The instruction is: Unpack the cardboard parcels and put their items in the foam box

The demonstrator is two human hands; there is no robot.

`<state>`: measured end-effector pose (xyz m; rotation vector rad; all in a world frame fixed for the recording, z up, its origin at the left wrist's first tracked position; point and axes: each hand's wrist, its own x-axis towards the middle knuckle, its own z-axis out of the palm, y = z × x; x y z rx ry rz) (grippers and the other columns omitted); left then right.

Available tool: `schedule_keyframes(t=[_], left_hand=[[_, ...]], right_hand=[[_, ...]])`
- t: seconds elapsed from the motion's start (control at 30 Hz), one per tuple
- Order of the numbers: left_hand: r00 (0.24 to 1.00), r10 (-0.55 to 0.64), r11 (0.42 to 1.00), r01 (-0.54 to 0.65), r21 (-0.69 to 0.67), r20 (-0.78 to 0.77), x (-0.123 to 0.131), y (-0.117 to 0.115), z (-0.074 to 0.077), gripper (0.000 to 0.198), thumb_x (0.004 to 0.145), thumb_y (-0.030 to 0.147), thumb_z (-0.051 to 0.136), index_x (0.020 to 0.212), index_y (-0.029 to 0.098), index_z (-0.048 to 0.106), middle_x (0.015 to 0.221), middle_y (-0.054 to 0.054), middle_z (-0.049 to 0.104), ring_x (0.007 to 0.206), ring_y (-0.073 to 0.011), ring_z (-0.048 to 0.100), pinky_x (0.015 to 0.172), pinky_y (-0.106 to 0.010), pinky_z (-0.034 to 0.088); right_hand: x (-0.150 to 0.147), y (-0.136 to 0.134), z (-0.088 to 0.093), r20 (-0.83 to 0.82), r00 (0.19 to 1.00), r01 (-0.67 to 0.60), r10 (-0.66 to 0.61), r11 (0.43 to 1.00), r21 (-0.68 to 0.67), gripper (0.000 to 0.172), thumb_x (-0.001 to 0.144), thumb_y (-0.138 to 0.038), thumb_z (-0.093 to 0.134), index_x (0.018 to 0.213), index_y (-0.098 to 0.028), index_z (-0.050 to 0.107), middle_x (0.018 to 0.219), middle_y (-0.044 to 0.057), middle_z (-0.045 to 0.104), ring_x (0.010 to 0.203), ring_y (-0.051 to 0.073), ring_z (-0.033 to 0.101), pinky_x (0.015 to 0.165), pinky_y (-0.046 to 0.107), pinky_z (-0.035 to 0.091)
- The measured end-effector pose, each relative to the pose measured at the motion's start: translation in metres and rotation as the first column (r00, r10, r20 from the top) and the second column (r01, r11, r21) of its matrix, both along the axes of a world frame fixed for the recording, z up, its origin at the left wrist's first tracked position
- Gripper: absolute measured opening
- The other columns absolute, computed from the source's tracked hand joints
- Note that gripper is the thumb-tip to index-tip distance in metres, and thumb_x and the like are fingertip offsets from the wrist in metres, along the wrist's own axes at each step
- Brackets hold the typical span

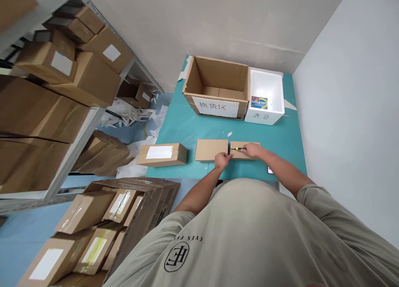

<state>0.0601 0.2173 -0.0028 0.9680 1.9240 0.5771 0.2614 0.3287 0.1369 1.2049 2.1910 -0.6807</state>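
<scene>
One shirt point(255, 233) fills the bottom center. At lower left, one carton point(158, 204) holds at least six parcels point(89, 210). Two bare hands meet mid-frame: the right hand point(252, 149) closes round one cutter point(238, 148), its tip at the left end of the short box point(238, 155); the left hand point(222, 160) is narrow, fingers drawn together at that end, its grip unclear. Two more boxes line up leftward on the table point(174, 124): the plain box point(211, 149) just beside, the labelled box point(162, 154) apart. One phone point(270, 170) lies right. Toward upper center, one bin point(245, 107) adjoins one foam box point(277, 115) holding one booklet point(259, 102).
</scene>
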Motion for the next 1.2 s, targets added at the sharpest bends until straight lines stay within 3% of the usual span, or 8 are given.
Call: schedule_keyframes(t=[0.3, 0.7, 1.0, 1.2], left_hand=[[1.000, 0.007, 1.000, -0.008, 0.002, 0.025, 0.002, -0.003, -0.001, 0.048, 0.098, 0.055, 0.081, 0.062, 0.025, 0.069, 0.067, -0.006, 0.077, 0.074, -0.0225, 0.076, 0.078, -0.031, 0.053], [1.000, 0.014, 1.000, -0.014, 0.005, 0.016, 0.010, -0.002, -0.002, 0.055, 0.098, 0.058, 0.078, 0.055, 0.026, 0.065, 0.065, -0.008, 0.077, 0.073, -0.0233, 0.076, 0.081, -0.032, 0.055], [1.000, 0.027, 1.000, -0.027, -0.006, 0.013, 0.011, -0.003, 0.000, 0.053, 0.099, 0.055, 0.075, 0.056, 0.026, 0.064, 0.066, -0.007, 0.077, 0.075, -0.0234, 0.077, 0.083, -0.032, 0.056], [0.999, 0.033, 0.999, -0.033, -0.005, 0.018, 0.009, -0.003, 0.000, 0.052, 0.098, 0.058, 0.077, 0.058, 0.027, 0.063, 0.068, -0.007, 0.078, 0.075, -0.0233, 0.077, 0.082, -0.032, 0.056]], right_hand=[[0.010, 0.007, 0.002, -0.011, 1.000, -0.025, 0.025, 1.000, -0.007, 0.055, 0.124, -0.055, 0.046, 0.145, -0.020, 0.081, 0.147, 0.019, 0.081, 0.132, 0.032, 0.077, 0.098, 0.032, 0.054], [0.024, 0.009, 0.016, 0.105, 0.993, -0.056, 0.057, 0.998, -0.010, 0.054, 0.123, -0.052, 0.042, 0.145, -0.020, 0.080, 0.148, 0.020, 0.080, 0.129, 0.034, 0.077, 0.092, 0.034, 0.057], [0.088, 0.017, 0.024, 0.207, 0.978, -0.022, 0.019, 1.000, 0.012, 0.056, 0.123, -0.052, 0.042, 0.142, -0.018, 0.082, 0.139, 0.023, 0.082, 0.123, 0.037, 0.079, 0.090, 0.038, 0.059], [0.123, 0.016, 0.018, 0.174, 0.983, 0.046, -0.053, 0.998, 0.044, 0.050, 0.120, -0.051, 0.050, 0.133, -0.021, 0.087, 0.129, 0.022, 0.086, 0.118, 0.039, 0.081, 0.091, 0.043, 0.061]])
